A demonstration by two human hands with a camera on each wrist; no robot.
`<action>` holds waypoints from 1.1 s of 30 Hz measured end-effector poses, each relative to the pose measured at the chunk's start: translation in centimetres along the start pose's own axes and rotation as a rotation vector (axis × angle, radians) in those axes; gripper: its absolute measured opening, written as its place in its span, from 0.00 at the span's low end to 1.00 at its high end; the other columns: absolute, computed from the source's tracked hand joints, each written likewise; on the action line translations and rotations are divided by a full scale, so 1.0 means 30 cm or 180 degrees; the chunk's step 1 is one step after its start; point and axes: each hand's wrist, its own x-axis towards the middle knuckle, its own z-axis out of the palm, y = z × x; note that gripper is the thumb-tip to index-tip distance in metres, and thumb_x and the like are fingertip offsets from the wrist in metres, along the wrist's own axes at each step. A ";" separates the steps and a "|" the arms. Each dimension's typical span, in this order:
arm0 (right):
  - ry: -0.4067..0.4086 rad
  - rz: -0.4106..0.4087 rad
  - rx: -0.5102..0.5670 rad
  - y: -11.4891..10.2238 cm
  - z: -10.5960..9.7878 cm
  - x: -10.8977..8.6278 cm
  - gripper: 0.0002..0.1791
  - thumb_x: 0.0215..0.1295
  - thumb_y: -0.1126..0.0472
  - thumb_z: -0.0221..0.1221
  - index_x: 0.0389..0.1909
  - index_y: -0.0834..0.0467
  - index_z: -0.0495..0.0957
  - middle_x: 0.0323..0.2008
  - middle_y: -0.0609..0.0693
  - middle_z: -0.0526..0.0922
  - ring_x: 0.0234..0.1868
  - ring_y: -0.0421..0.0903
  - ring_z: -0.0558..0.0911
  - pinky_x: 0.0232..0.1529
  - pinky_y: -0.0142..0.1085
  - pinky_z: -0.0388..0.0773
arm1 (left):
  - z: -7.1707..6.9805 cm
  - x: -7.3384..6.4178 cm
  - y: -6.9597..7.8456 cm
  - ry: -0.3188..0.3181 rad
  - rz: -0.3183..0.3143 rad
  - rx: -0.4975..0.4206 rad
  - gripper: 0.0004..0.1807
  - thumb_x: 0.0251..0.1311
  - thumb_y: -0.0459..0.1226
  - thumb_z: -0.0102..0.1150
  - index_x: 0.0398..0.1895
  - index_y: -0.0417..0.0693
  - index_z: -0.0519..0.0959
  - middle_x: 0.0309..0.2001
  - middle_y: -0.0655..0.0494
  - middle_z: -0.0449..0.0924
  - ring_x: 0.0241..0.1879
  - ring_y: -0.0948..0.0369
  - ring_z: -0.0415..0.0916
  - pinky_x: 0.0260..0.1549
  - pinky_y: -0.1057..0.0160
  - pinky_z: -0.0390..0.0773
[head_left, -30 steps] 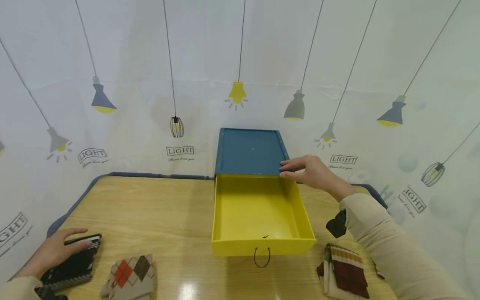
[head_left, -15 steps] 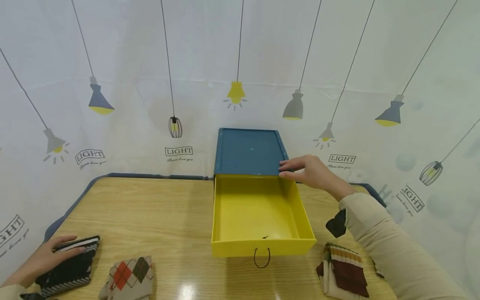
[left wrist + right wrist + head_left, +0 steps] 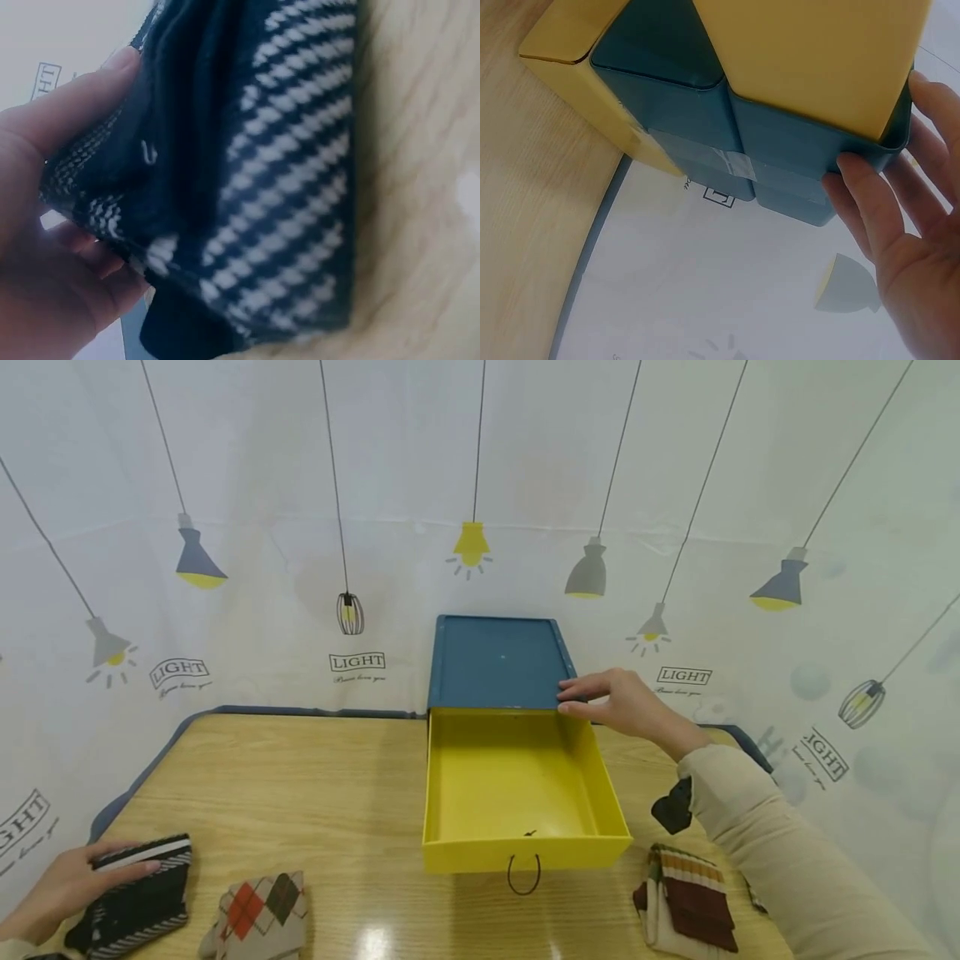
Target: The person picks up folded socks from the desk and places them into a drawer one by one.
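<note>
Head view: we saw the left hand (image 3: 71,885) at the left of the wooden table (image 3: 337,785), grasping a folded black-and-white knit (image 3: 142,902) by its far-left side; whether its underside touched the wood, we couldn't tell. Just right of it lay a folded argyle knit (image 3: 264,912) with red and dark diamonds. Mid-table we had a yellow drawer (image 3: 528,858), pulled out of its blue casing (image 3: 502,664), black loop handle (image 3: 522,893) on the front. The right hand (image 3: 622,702) gripped the casing's front right corner, fingers on top, thumb at the front edge. A folded maroon-and-cream textile (image 3: 693,902) sat right of the drawer, partly striped, near the beige sleeve (image 3: 795,852). Behind everything hung a white backdrop (image 3: 420,452) printed with lamps. Left wrist view: we confirmed the hold on the black-and-white knit, thumb on the near face, other fingers behind; diagonal white stitching ran down its right part, wood to the right. Right wrist view: we got fingertips against the casing's side, the drawer's yellow showing inside it. A second teal casing (image 3: 667,105) adjoined it, clear tape (image 3: 739,163) across both, and a yellow box (image 3: 581,82) beyond.
</note>
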 end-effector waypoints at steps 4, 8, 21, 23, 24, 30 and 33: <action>-0.0006 0.0009 0.0017 -0.001 -0.002 0.000 0.16 0.57 0.56 0.58 0.43 0.60 0.80 0.51 0.56 0.74 0.49 0.54 0.75 0.43 0.44 0.74 | 0.001 -0.011 0.000 0.0020 -0.0019 -0.0127 0.53 0.48 0.60 0.55 0.58 0.21 0.52 0.51 0.18 0.51 0.42 0.36 0.67 0.32 0.51 0.75; -0.0011 0.0011 0.0037 0.000 -0.002 -0.001 0.16 0.57 0.56 0.58 0.43 0.60 0.80 0.51 0.56 0.74 0.49 0.54 0.74 0.43 0.44 0.74 | 0.004 -0.019 -0.004 0.0018 -0.0012 -0.0124 0.53 0.49 0.60 0.54 0.59 0.21 0.51 0.52 0.17 0.48 0.43 0.34 0.65 0.32 0.50 0.74; 0.0007 0.0003 0.0053 -0.003 -0.003 -0.004 0.16 0.57 0.56 0.58 0.43 0.61 0.80 0.51 0.56 0.74 0.48 0.53 0.75 0.42 0.43 0.75 | -0.003 -0.058 0.033 0.0549 0.0384 -0.0289 0.47 0.52 0.59 0.51 0.61 0.28 0.53 0.57 0.23 0.46 0.50 0.30 0.49 0.36 0.38 0.65; 0.0002 0.0000 0.0052 -0.002 -0.003 -0.003 0.15 0.57 0.56 0.58 0.43 0.61 0.80 0.51 0.56 0.74 0.49 0.53 0.75 0.42 0.43 0.74 | -0.005 -0.075 0.064 0.0763 0.0486 -0.0368 0.45 0.53 0.57 0.53 0.60 0.29 0.55 0.57 0.23 0.46 0.52 0.29 0.48 0.36 0.37 0.63; 0.0003 -0.0003 0.0051 -0.002 -0.004 -0.003 0.15 0.57 0.56 0.58 0.43 0.61 0.80 0.51 0.56 0.74 0.49 0.54 0.74 0.42 0.43 0.74 | -0.006 -0.086 0.084 0.0873 0.0564 -0.0423 0.43 0.53 0.55 0.54 0.59 0.30 0.56 0.58 0.24 0.47 0.52 0.30 0.48 0.37 0.38 0.63; 0.0010 0.0004 0.0055 -0.002 -0.003 0.000 0.15 0.57 0.57 0.59 0.43 0.61 0.80 0.51 0.56 0.74 0.50 0.54 0.74 0.43 0.44 0.74 | -0.036 -0.159 0.285 0.1259 0.1150 -0.0666 0.31 0.53 0.48 0.58 0.59 0.46 0.64 0.57 0.42 0.60 0.58 0.39 0.51 0.40 0.40 0.62; 0.0018 -0.0004 0.0068 -0.002 -0.001 -0.002 0.15 0.57 0.57 0.59 0.43 0.61 0.80 0.51 0.56 0.74 0.49 0.54 0.74 0.42 0.43 0.74 | -0.053 -0.206 0.413 0.1256 0.1536 -0.0714 0.27 0.53 0.44 0.60 0.58 0.52 0.66 0.51 0.65 0.65 0.58 0.60 0.55 0.42 0.40 0.61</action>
